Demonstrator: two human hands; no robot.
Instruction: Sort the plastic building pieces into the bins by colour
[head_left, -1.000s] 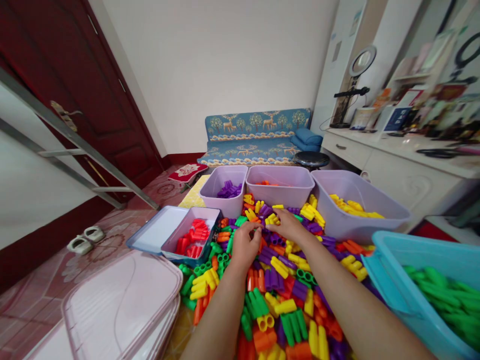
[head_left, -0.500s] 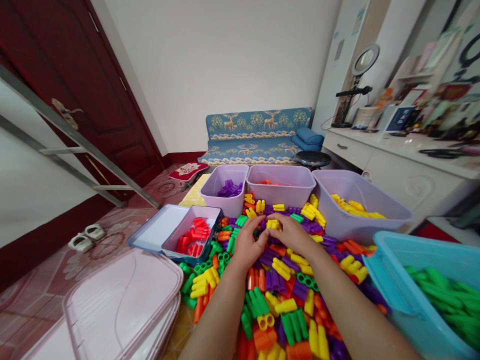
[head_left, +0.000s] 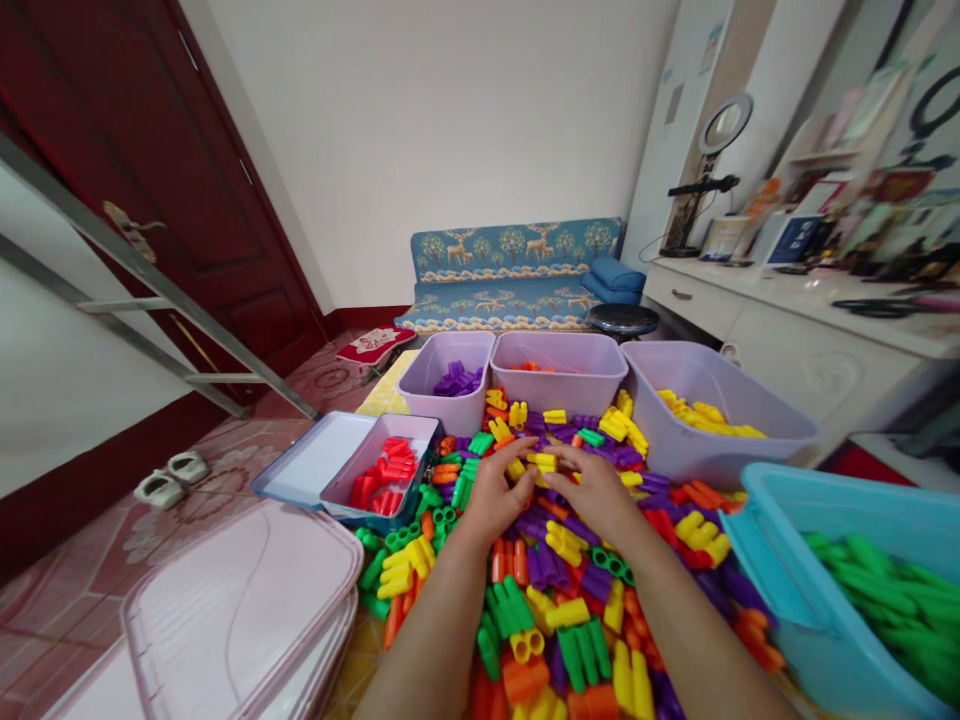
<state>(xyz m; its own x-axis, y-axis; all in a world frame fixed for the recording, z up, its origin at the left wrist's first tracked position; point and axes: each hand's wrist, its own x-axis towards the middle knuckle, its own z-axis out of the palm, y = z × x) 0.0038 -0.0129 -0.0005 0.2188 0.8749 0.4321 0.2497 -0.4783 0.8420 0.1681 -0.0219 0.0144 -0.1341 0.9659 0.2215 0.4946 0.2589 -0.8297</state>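
Over the heap of plastic bullet-shaped building blocks, my two hands face each other a short way apart. My left hand (head_left: 491, 495) is curled, with a yellow block (head_left: 515, 469) between its thumb and fingers. A second yellow block (head_left: 543, 462) is at the fingertips of my right hand (head_left: 596, 492), its thumb below and fingers above. Around and beneath them lie joined blocks in purple, orange, green, yellow and red, such as a green block (head_left: 583, 655) near my forearms. The fingers partly hide both held pieces.
Lilac bins hold purple (head_left: 448, 400), orange (head_left: 559, 385) and yellow blocks (head_left: 720, 455). Red blocks fill a smaller open box (head_left: 330, 490) at left; green ones fill a turquoise bin (head_left: 780, 570) at right. Stacked lids (head_left: 247, 600) lie front left. A sofa (head_left: 517, 275) stands behind.
My hands have drawn slightly apart, the right shifting a little lower. A yellow block now shows in my left hand; the right's yellow block remains at its fingertips.
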